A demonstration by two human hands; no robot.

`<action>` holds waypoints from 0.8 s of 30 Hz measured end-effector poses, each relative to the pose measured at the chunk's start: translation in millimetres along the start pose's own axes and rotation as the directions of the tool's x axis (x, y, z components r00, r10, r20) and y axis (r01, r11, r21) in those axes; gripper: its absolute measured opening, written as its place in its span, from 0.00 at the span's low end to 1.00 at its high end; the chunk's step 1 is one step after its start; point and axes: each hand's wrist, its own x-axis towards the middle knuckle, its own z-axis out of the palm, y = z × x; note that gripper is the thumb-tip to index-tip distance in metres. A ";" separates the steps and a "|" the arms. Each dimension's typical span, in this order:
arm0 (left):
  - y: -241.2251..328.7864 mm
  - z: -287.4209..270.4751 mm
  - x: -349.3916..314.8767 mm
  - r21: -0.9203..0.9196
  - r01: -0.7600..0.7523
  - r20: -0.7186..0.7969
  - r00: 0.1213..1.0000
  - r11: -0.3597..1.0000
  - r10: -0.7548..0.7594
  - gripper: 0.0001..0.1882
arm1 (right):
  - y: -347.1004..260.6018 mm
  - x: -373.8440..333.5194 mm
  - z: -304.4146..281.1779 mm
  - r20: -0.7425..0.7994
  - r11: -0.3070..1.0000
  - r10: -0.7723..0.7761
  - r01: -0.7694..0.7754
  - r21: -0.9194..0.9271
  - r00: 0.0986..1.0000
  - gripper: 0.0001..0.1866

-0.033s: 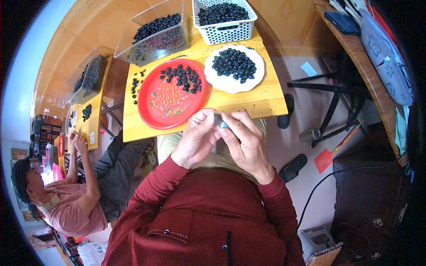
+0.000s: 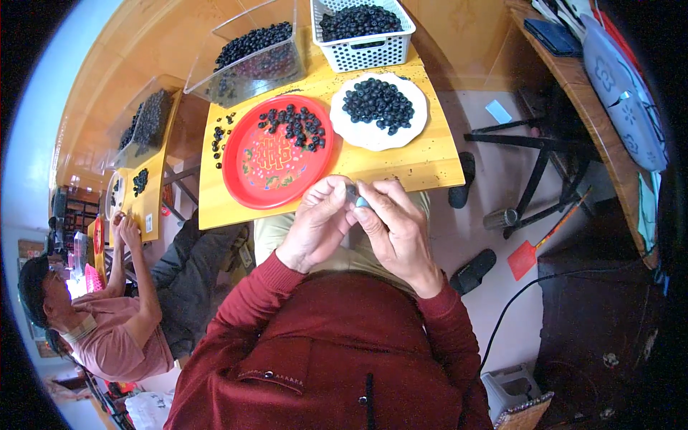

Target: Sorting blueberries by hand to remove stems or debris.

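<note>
Just past the table's near edge, above my lap, my hands meet. My left hand (image 2: 317, 218) pinches a small dark round piece (image 2: 351, 193) between thumb and forefinger. My right hand (image 2: 396, 229) grips a small tool with a light-blue handle (image 2: 362, 203), held against that piece; its tip is hidden by fingers. Nearest to my left hand is a red round tray (image 2: 240, 168), with many dark round pieces, like berries or beads, at its far right. A white scalloped plate (image 2: 358, 137) to its right bears a heap of them.
A clear plastic box (image 2: 247, 79) and a white perforated basket (image 2: 362, 56), both with dark pieces, stand at the table's (image 2: 373, 165) far side. Loose pieces (image 2: 218, 143) lie left of the tray. A person (image 2: 118, 315) sits at another table leftward. Slippers (image 2: 473, 271) and a red swatter (image 2: 522, 259) lie rightward.
</note>
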 end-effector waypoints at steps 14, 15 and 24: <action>0.0 -3.7 -2.6 0.012 0.026 0.049 0.998 1.000 -0.026 0.09 | 5.4 -2.1 -5.5 0.043 0.996 0.010 -0.014 0.087 0.999 0.15; 0.1 -2.9 -2.5 0.020 0.025 0.052 0.998 0.999 -0.026 0.09 | 5.8 -1.7 -6.1 0.040 0.995 0.009 -0.013 0.098 0.999 0.15; -1.7 4.7 -0.2 0.061 0.015 0.064 0.998 0.998 -0.019 0.07 | 4.6 2.9 -7.5 -0.026 0.987 0.031 -0.027 0.156 0.999 0.15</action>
